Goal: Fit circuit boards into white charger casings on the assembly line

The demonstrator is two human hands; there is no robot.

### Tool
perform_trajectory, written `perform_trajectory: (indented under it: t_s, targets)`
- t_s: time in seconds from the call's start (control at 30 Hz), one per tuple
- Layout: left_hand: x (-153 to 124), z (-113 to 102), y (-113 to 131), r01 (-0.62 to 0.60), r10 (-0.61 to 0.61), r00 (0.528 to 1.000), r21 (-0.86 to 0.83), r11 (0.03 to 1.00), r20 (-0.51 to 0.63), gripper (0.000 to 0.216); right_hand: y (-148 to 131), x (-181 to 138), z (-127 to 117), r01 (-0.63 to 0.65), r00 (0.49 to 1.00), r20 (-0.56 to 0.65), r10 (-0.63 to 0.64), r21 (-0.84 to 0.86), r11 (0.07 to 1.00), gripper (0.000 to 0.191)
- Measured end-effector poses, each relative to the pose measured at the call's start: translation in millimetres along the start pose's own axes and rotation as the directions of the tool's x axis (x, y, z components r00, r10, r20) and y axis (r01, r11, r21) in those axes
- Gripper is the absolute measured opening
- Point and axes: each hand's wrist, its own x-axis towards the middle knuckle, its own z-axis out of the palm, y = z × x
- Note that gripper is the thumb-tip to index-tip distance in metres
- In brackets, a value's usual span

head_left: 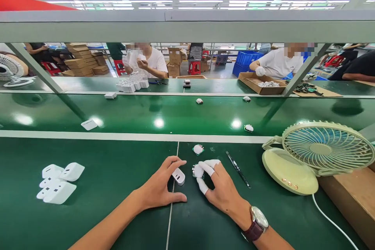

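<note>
My left hand (pixel 159 183) is curved over a white plastic housing with slots (pixel 178 177), its thumb and fingers spread apart; the housing lies on the bench beneath the fingers. Beside it, my right hand (pixel 216 184) wears white finger cots and a wristwatch. Its thumb and fingertips close on a small circuit board with a white rounded part (pixel 198 171). A similar circuit board (pixel 198 149) lies just beyond. To the right of that hand rests a thin black tool, apparently tweezers (pixel 238 168).
At left sits a cluster of white housings (pixel 58 189). A green fan (pixel 316 152) stands at right beside a cardboard box (pixel 351 195). Beyond a pale strip, the green belt (pixel 131 113) carries a white piece (pixel 89 124) and several small boards. Two people work across the line.
</note>
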Motion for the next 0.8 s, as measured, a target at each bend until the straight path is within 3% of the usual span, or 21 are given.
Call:
perform_trajectory:
  t_s: [0.17, 0.37, 0.5, 0.8]
  targets:
    - [1.8, 14.1, -1.8, 0.004, -0.003, 0.991, 0.007, 1.000, -0.130, 0.045, -5.2, 3.9, -5.8, 0.013, 0.999, -0.038, -0.011, 0.064, 0.998, 0.055]
    - [-0.6, 20.5, 4.4, -0.063, 0.055, 0.990, -0.059, 0.996, -0.129, 0.060, -12.7, 3.8, -5.5, 0.068, 0.996, -0.056, -0.064, 0.086, 0.994, 0.058]
    - [-5.1, 26.7, 1.6, -0.021, 0.005, 0.987, -0.101, 0.995, -0.159, 0.064, -14.6, 1.4, -4.5, 0.107, 0.993, -0.054, -0.104, 0.066, 0.992, 0.058]
    - [-6.3, 22.8, 3.0, -0.093, 0.091, 0.995, -0.050, 0.994, -0.046, 0.083, -15.9, 2.2, -5.1, 0.167, 0.985, -0.054, -0.164, 0.047, 0.985, 0.060]
